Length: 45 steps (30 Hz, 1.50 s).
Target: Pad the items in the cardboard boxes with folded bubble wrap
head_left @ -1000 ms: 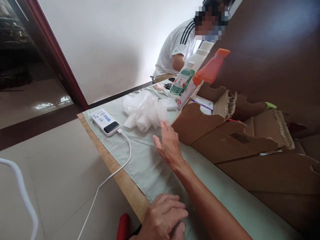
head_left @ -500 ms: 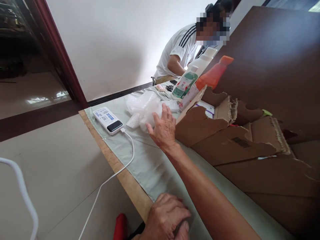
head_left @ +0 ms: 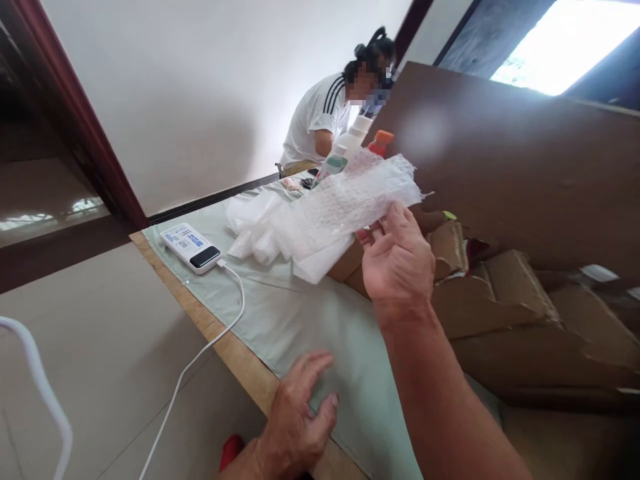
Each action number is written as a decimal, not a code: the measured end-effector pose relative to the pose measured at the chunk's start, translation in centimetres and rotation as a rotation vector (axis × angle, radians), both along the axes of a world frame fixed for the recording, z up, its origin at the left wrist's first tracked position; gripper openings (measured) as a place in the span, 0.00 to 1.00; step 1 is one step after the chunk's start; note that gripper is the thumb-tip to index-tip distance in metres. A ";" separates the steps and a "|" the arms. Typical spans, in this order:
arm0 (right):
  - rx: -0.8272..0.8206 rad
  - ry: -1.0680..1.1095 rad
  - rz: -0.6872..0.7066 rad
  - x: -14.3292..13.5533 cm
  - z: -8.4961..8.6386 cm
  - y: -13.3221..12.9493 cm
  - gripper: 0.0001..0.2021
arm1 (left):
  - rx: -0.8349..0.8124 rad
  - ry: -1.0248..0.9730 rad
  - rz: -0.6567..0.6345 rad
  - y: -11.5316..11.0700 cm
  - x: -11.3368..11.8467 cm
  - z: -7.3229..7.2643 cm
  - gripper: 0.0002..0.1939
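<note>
The sheet of bubble wrap (head_left: 345,203) is raised over the table, slanting from my grip at its lower right edge away to the left, across the front of the bottles. My right hand (head_left: 400,257) has it: my fingertips are closed together on that edge in a pinch, the palm side turned partly up, the other fingers curled in below. The sheet hides part of the grip, so I can't tell exactly which fingertips press on it.

My left hand (head_left: 303,413) is lower down, at the table's near edge. Its thumb stands apart from the fingers, with a wide gap between, and I see nothing in its grasp. The fingers are slightly blurred, and I can't tell whether they touch the green cloth (head_left: 325,320).

Just behind and left of the sheet, more bubble wrap pieces (head_left: 245,217) lie heaped on the cloth, some rolled. Farther left lies the white power bank (head_left: 183,241), a white cable (head_left: 243,293) plugged into it. Right of my right wrist stand torn-topped cardboard boxes (head_left: 480,347). At the far end, a person in a white shirt (head_left: 310,120) bends forward.
</note>
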State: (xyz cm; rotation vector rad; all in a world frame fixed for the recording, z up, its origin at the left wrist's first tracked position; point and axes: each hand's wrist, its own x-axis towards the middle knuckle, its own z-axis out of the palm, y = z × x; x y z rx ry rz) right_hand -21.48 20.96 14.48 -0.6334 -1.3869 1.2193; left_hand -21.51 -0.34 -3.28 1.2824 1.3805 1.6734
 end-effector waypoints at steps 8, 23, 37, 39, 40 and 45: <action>-0.412 0.205 -0.018 15.2 -6.2 -8.4 0.12 | -0.108 -0.889 -0.113 1.4 0.5 4.2 0.44; -0.557 -0.045 -0.886 40.4 -13.3 -26.3 0.19 | -0.481 0.410 -0.050 -0.3 5.1 6.0 0.33; 0.008 -1.290 -0.611 37.9 -14.3 -18.9 0.07 | 0.021 1.328 -0.365 2.0 5.3 2.5 0.21; 0.032 -1.215 -0.608 38.6 -14.3 -20.2 0.08 | 0.010 1.298 -0.371 1.5 4.0 2.4 0.24; 0.033 -1.185 -0.612 39.0 -14.1 -20.9 0.08 | 0.002 1.282 -0.382 1.4 3.5 2.6 0.26; 0.062 -1.262 -0.547 38.8 -12.0 -20.7 0.12 | -0.058 1.247 -0.412 3.0 3.8 4.6 0.26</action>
